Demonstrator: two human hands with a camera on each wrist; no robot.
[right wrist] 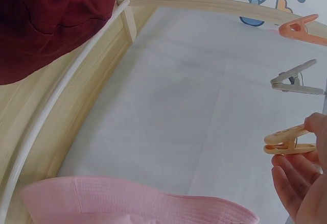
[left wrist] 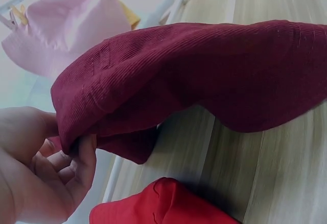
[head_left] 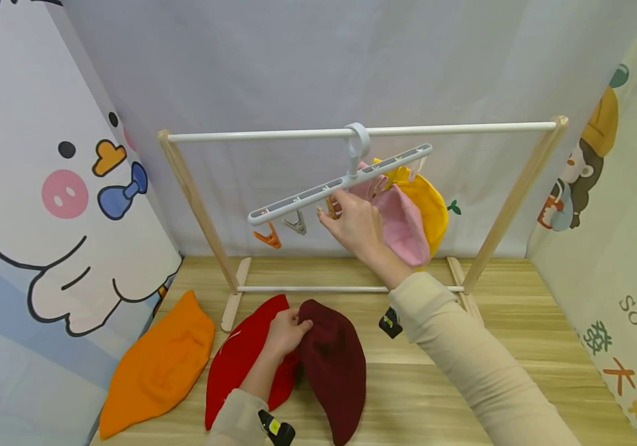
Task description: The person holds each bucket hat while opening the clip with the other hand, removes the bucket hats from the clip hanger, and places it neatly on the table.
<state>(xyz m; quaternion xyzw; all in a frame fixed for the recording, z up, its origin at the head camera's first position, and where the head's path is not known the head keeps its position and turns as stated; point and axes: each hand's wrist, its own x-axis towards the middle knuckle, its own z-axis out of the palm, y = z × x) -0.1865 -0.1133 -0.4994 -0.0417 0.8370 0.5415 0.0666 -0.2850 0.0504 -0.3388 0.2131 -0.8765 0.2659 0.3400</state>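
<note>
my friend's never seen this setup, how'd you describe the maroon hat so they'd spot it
Start from the wooden-legged hanging rack. In front of it, in the head view, the left grip holds the maroon hat, just right of the bright red hat. Darker than every other hat, it is the only one held.

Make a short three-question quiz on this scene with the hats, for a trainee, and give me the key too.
1. What is the left hand holding, and what is the right hand pinching?
2. True or false: in the head view, the orange hat lies on the table left of the red hat.
3. Where is the pink hat? A) in the left hand, B) hanging up, C) on the red hat.

Key: 1. The maroon hat; the pale orange clip. 2. True. 3. B.
</note>
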